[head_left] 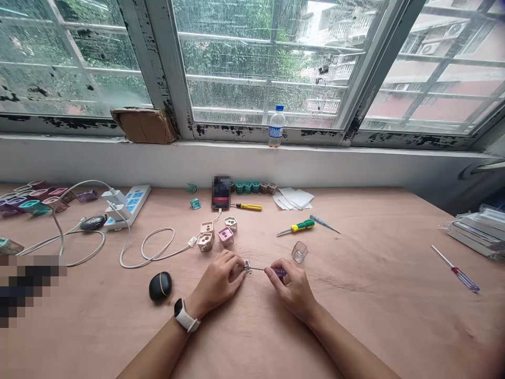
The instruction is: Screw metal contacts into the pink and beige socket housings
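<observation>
My left hand (221, 279), wearing a white-banded watch, pinches a small clear, silvery piece (248, 266) low over the table. Its exact kind is too small to make out. In my right hand (292, 288) is a screwdriver (258, 269) with a purple handle, closed in the fingers. The shaft points left, and its tip meets the small piece. Just beyond the right hand lies a clear plastic cup-like shell (300, 252). Past the left hand stand several two-holed pencil sharpeners, among them a pink one (226, 236) and a beige one (205, 242).
A yellow-green screwdriver (303, 226), a blue one (325, 224) and a red-purple one (465, 279) lie about. A black case (160, 287) sits left of my wrist. White cable (158, 258) loops from a power strip (136, 202) to a phone (221, 192). White papers (294, 198) lie behind.
</observation>
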`<state>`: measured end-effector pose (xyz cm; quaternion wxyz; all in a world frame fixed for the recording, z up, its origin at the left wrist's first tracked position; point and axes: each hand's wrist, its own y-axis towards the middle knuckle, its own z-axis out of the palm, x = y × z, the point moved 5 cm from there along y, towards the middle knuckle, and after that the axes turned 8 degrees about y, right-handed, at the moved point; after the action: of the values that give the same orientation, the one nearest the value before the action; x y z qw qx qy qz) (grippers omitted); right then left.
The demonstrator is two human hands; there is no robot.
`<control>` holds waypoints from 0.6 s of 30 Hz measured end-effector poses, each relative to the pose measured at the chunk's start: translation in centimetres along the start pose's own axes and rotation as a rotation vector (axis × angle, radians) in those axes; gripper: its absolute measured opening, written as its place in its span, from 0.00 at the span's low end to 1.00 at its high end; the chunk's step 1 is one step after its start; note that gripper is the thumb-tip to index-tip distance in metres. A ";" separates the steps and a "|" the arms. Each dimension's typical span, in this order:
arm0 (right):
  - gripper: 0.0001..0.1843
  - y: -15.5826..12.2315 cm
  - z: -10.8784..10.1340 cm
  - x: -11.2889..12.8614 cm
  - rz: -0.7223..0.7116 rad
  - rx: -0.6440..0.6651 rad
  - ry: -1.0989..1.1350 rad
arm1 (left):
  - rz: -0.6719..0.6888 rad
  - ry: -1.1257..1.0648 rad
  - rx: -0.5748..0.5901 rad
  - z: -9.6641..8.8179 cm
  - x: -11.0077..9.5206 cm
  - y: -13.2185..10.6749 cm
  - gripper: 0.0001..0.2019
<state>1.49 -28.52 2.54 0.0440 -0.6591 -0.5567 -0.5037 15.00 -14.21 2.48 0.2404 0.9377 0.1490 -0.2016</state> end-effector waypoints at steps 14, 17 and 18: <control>0.14 0.1 -0.9 0.2 -0.013 -0.055 -0.031 | -0.028 0.016 -0.008 0.0 0.1 0.0 0.01; 0.14 0.1 -1.1 0.3 -0.015 -0.071 -0.060 | -0.039 0.030 -0.003 -0.1 0.1 0.0 0.02; 0.14 0.1 -1.2 0.3 -0.015 -0.080 -0.070 | -0.043 0.035 -0.001 -0.1 0.1 0.0 0.02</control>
<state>0.83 -29.12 3.40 -0.0059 -0.6734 -0.5421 -0.5026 15.12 -14.16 2.53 0.2338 0.9376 0.1737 -0.1900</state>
